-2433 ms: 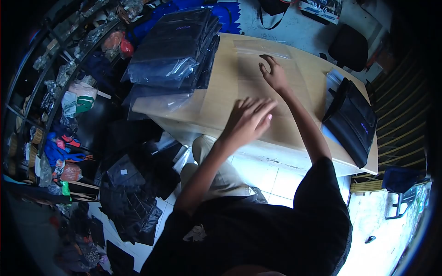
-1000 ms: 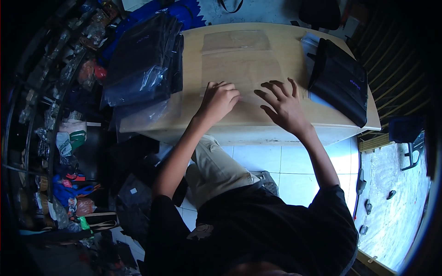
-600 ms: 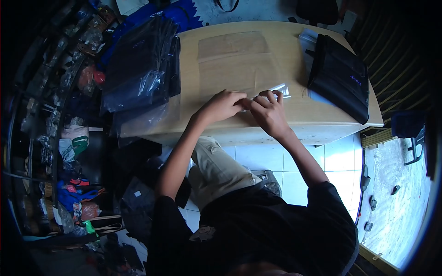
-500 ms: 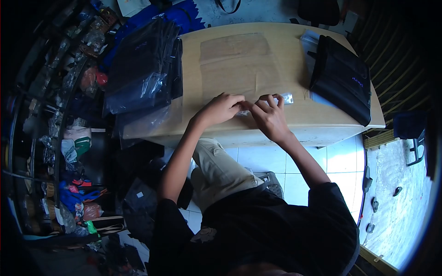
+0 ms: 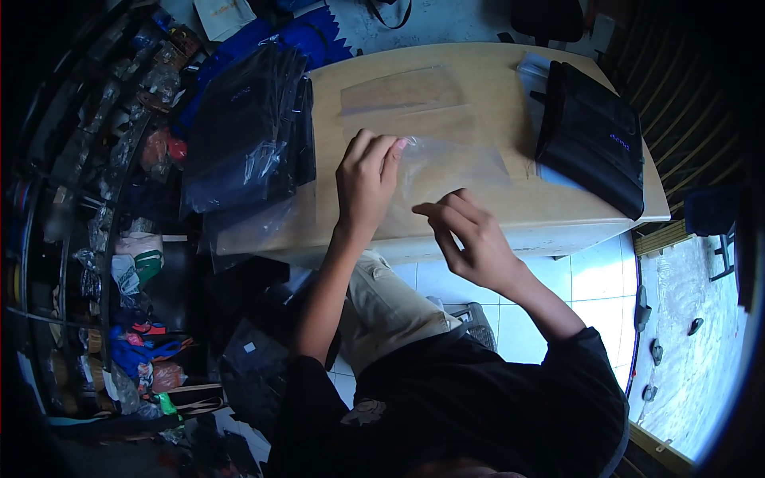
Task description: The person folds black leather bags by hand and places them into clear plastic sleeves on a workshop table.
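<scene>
A clear plastic bag (image 5: 446, 163) lies on the light wood table (image 5: 510, 103), its near edge lifted. My left hand (image 5: 368, 179) pinches that edge between thumb and fingers. Nearer the table's front edge is my right hand (image 5: 466, 235), apart from the plastic, with bent, spread fingers and nothing in it. To the left is a stack of black bags in clear plastic (image 5: 243, 135). A black bag with small lettering (image 5: 594, 139) rests at the right on top of some clear plastic.
Shelves with packed goods (image 5: 111, 199) run along the left side. Blue material (image 5: 311, 36) lies behind the black stack. A dark chair (image 5: 550, 20) stands beyond the table. Several shoes lie on the floor at the right.
My left hand has risen and moved away from my right, lifting the plastic's near edge. My right hand has moved back toward me and come off the plastic.
</scene>
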A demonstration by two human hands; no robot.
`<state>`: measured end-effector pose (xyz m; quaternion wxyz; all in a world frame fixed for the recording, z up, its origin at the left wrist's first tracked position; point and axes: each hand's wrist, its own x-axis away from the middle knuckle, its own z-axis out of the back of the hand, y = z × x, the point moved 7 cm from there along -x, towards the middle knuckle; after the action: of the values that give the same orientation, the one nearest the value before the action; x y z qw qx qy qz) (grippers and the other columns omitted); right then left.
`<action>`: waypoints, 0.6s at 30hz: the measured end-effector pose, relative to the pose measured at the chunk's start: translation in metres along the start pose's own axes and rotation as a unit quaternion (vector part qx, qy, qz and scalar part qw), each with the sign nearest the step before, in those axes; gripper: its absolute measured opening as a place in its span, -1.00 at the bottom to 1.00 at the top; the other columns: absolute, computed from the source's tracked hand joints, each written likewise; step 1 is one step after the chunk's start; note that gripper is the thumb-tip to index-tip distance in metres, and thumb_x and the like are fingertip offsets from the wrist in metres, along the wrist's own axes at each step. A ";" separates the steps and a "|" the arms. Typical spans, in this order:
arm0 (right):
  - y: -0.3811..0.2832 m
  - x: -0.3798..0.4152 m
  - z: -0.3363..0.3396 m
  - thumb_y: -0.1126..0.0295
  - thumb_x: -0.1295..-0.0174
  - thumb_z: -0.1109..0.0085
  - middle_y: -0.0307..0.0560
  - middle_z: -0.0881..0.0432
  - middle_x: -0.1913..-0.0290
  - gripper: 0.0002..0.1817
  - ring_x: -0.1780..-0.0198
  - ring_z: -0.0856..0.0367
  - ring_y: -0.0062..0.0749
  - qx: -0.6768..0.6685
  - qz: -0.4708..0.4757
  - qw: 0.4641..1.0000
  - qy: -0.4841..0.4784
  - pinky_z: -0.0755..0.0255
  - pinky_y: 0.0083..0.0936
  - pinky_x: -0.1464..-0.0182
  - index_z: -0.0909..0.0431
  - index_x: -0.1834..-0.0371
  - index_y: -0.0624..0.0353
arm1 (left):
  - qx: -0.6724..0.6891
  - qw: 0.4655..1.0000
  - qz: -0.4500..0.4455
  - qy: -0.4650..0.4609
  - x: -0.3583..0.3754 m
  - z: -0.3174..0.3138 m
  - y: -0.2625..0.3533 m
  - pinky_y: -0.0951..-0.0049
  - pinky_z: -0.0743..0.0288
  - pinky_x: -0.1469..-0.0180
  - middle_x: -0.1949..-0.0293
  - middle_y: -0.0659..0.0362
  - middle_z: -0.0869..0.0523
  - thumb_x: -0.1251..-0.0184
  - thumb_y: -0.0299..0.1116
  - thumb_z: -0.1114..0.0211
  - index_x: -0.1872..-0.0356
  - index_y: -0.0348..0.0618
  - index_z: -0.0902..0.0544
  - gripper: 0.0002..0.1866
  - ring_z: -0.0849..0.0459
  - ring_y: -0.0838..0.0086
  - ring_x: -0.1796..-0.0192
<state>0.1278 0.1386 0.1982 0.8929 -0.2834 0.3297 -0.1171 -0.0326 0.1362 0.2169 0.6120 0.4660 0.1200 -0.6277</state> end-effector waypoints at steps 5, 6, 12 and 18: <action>0.081 -0.033 -0.047 0.66 -0.13 0.05 0.20 -0.58 0.00 -0.57 -0.03 -0.57 0.05 -0.308 -0.105 0.925 0.196 -0.48 -0.36 -0.11 -0.44 -0.13 0.40 | -0.045 0.997 -0.050 0.025 0.022 0.002 0.017 0.27 -0.42 0.29 0.40 0.15 -0.55 -0.12 -0.54 -0.35 0.32 -0.16 -0.68 -0.90 -0.56 0.24 0.33; 0.107 -0.038 -0.056 0.63 -0.17 0.04 0.27 -0.50 -0.13 -0.55 -0.12 -0.51 0.11 -0.211 -0.137 0.946 0.205 -0.40 -0.30 -0.19 -0.40 -0.19 0.39 | -0.047 0.997 -0.052 0.028 0.027 0.005 0.017 0.27 -0.42 0.29 0.40 0.15 -0.55 -0.12 -0.54 -0.35 0.32 -0.16 -0.68 -0.90 -0.56 0.24 0.33; 0.107 -0.027 -0.074 0.39 -0.26 -0.03 0.33 -0.23 -0.42 -0.43 -0.35 -0.34 0.17 0.193 -0.227 0.954 0.032 -0.25 -0.09 -0.35 -0.29 -0.36 0.27 | -0.105 0.994 -0.026 0.031 0.040 0.009 -0.001 0.26 -0.42 0.27 0.38 0.16 -0.57 -0.17 -0.49 -0.35 0.32 -0.17 -0.67 -0.93 -0.56 0.23 0.32; 0.059 0.031 -0.080 0.17 -0.28 -0.10 0.09 -0.38 -0.32 -0.49 -0.36 -0.30 0.00 0.294 -0.121 0.947 -0.049 -0.23 0.05 -0.27 -0.40 -0.27 0.09 | -0.111 0.992 -0.006 0.062 0.037 0.003 -0.012 0.24 -0.43 0.27 0.38 0.12 -0.58 -0.24 -0.48 -0.31 0.31 -0.18 -0.66 -0.96 -0.58 0.19 0.31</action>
<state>0.0999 0.1400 0.0983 0.9307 -0.0512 0.1997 -0.3022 -0.0378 0.1120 0.1865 0.6479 0.4320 0.2293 -0.5839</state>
